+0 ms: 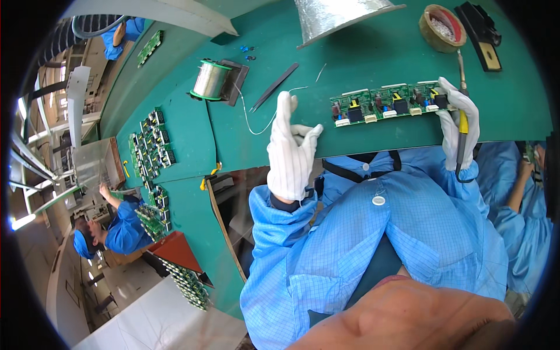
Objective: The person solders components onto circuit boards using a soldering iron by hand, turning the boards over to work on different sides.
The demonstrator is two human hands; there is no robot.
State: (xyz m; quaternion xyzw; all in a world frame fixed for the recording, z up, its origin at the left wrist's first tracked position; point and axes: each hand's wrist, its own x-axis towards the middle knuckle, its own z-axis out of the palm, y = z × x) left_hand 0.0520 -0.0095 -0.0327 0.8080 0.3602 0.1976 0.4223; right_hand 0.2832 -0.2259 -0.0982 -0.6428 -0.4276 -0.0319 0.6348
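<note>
My left hand (290, 154), in a white striped glove, is raised at the bench's front edge. Solder wire (247, 121) runs into its fingers, and a short end sticks out beyond the fingertips. A long green circuit board (382, 104) lies in front of me, with black, yellow and white parts on it. My gloved right hand (461, 125) is at the board's right end, its fingertips touching it. The same hand holds a soldering iron (464, 119) with a yellow and black handle, its tip pointing away from me.
A solder spool (209, 80) stands at left, near black tweezers (276, 86). Behind are a silver duct hood (341, 17), a round tub (441, 29) and an iron stand (481, 41). More circuit boards (151, 143) lie left. Co-workers sit at left (125, 227) and right (513, 198).
</note>
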